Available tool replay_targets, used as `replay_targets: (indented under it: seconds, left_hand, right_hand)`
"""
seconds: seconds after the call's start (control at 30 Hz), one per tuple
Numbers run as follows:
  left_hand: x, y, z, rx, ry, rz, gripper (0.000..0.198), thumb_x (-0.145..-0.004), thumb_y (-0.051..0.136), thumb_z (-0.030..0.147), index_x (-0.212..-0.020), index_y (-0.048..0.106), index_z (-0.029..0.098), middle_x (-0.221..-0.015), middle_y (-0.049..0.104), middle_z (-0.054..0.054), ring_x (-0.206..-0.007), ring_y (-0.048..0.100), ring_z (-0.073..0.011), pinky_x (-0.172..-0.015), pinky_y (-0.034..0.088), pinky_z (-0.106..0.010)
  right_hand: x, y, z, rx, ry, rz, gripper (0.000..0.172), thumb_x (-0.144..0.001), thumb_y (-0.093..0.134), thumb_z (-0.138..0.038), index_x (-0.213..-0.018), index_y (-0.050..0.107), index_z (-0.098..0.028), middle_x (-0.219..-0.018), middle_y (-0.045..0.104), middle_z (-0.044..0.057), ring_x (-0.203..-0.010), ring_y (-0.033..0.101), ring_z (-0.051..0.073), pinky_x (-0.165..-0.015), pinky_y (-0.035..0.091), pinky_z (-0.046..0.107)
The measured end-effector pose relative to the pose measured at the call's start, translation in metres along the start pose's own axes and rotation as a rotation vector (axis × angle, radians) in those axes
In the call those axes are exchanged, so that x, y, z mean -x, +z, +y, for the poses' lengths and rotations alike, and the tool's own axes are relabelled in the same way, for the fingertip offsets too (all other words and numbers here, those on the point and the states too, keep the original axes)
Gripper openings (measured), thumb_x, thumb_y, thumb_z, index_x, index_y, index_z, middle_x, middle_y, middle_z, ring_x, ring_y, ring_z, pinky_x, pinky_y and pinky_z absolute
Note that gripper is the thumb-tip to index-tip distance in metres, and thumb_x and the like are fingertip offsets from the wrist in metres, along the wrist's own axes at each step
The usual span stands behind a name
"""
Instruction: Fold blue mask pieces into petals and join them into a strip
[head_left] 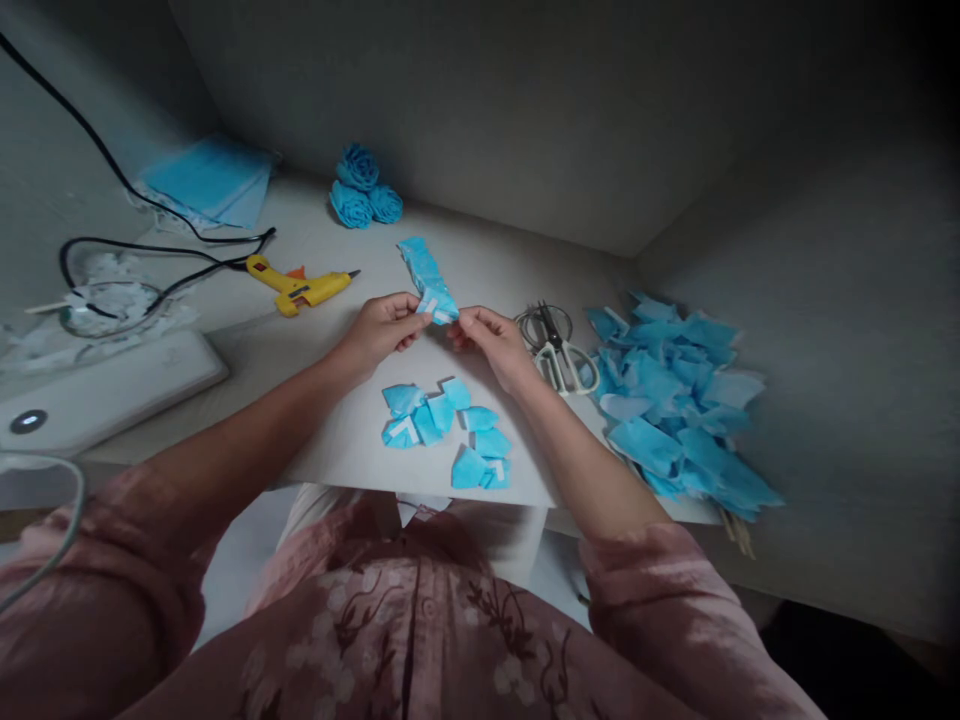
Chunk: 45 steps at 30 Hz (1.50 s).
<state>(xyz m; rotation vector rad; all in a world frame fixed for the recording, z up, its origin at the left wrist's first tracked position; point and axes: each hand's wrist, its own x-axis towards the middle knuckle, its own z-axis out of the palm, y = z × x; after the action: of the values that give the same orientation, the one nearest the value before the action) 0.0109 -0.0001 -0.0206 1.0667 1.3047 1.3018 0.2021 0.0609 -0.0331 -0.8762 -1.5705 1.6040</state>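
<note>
A crinkled blue strip (426, 272) with a white mark near its lower end is held above the table. My left hand (386, 330) pinches the strip's lower left side between thumb and fingers. At the lower right corner of the strip, my right hand (491, 338) has its thumb and fingertips pressed together on the edge. Several small blue pieces (426, 418) lie on the table below my hands, some with white marks. Scissors (556, 350) with pale handles rest just right of my right hand, beside a ring-shaped item.
Three blue rosettes (357, 168) sit at the back. A yellow glue gun (307, 288) with a black cord lies left. Flat blue sheets (210, 180) are at the back left, a white device (112, 390) at the left. Blue leafy pieces (675, 390) are heaped at the right.
</note>
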Motion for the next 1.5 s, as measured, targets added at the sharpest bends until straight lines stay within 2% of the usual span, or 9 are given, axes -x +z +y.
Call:
replay_targets:
  seconds: [0.13,0.27,0.5,0.83,1.0,1.13,1.3,1.5]
  left_hand:
    - [0.002,0.002,0.0,-0.023,-0.009,-0.058,0.022,-0.081,0.076,0.028,-0.071,0.06,0.018,-0.059,0.056,0.003,-0.051,0.046,-0.0074,-0.049,0.034,-0.021]
    - [0.002,0.003,-0.002,-0.026,-0.011,-0.096,0.026,-0.085,0.074,0.033,-0.071,0.058,0.018,-0.063,0.059,0.002,-0.052,0.048,-0.0078,-0.05,0.035,-0.021]
    - [0.0,0.005,-0.005,-0.041,-0.02,-0.059,0.021,-0.076,0.078,0.025,-0.067,0.061,0.017,-0.058,0.054,0.003,-0.052,0.045,-0.0077,-0.049,0.032,-0.022]
    - [-0.004,0.001,-0.014,0.005,-0.013,-0.098,0.026,-0.074,0.079,0.035,-0.066,0.06,0.018,-0.06,0.055,0.001,-0.054,0.046,-0.0087,-0.05,0.032,-0.023]
    - [-0.005,0.0,-0.014,-0.01,-0.031,-0.082,0.025,-0.075,0.077,0.033,-0.065,0.06,0.018,-0.059,0.055,0.002,-0.053,0.046,-0.0083,-0.049,0.032,-0.023]
    - [-0.006,-0.002,-0.012,-0.014,-0.028,-0.08,0.025,-0.074,0.076,0.034,-0.066,0.06,0.018,-0.057,0.054,0.002,-0.05,0.044,-0.0074,-0.049,0.03,-0.022]
    - [-0.005,-0.002,-0.009,-0.03,-0.024,-0.081,0.025,-0.074,0.075,0.032,-0.063,0.058,0.018,-0.054,0.053,0.003,-0.048,0.043,-0.0067,-0.048,0.03,-0.022]
    - [-0.005,-0.002,-0.008,-0.045,-0.019,-0.072,0.023,-0.077,0.073,0.029,-0.063,0.058,0.018,-0.054,0.053,0.003,-0.048,0.043,-0.0061,-0.047,0.03,-0.021]
  right_hand:
    - [0.001,0.0,-0.001,0.153,-0.053,-0.002,0.059,-0.069,0.086,-0.077,-0.079,0.069,-0.022,-0.071,0.063,-0.002,-0.069,0.052,0.013,-0.068,0.041,0.027]
    - [0.0,0.0,0.001,0.191,-0.068,0.01,0.056,-0.072,0.083,-0.075,-0.077,0.066,-0.022,-0.07,0.061,-0.002,-0.069,0.049,0.013,-0.068,0.038,0.028]
    - [0.002,0.005,0.001,0.199,-0.066,-0.022,0.055,-0.072,0.083,-0.073,-0.076,0.066,-0.021,-0.069,0.058,-0.003,-0.067,0.044,0.012,-0.064,0.035,0.027]
    - [0.002,0.002,0.001,0.154,-0.106,-0.051,0.051,-0.077,0.084,-0.069,-0.077,0.07,-0.02,-0.071,0.064,-0.002,-0.067,0.05,0.012,-0.067,0.039,0.027]
    - [-0.001,-0.002,0.006,0.085,-0.041,-0.073,0.05,-0.076,0.086,-0.067,-0.084,0.077,-0.019,-0.081,0.073,0.002,-0.071,0.058,0.012,-0.074,0.048,0.028]
    - [-0.002,-0.004,0.008,0.007,0.019,-0.079,0.055,-0.071,0.089,-0.07,-0.094,0.08,-0.021,-0.088,0.078,0.004,-0.076,0.065,0.015,-0.078,0.055,0.031]
    - [-0.003,-0.004,0.008,0.023,-0.025,-0.069,0.053,-0.07,0.09,-0.071,-0.081,0.077,-0.021,-0.079,0.075,0.002,-0.069,0.06,0.012,-0.072,0.05,0.029]
    - [-0.006,-0.003,0.01,0.058,-0.071,-0.066,0.054,-0.07,0.089,-0.071,-0.079,0.074,-0.02,-0.076,0.072,0.0,-0.065,0.055,0.011,-0.067,0.046,0.027]
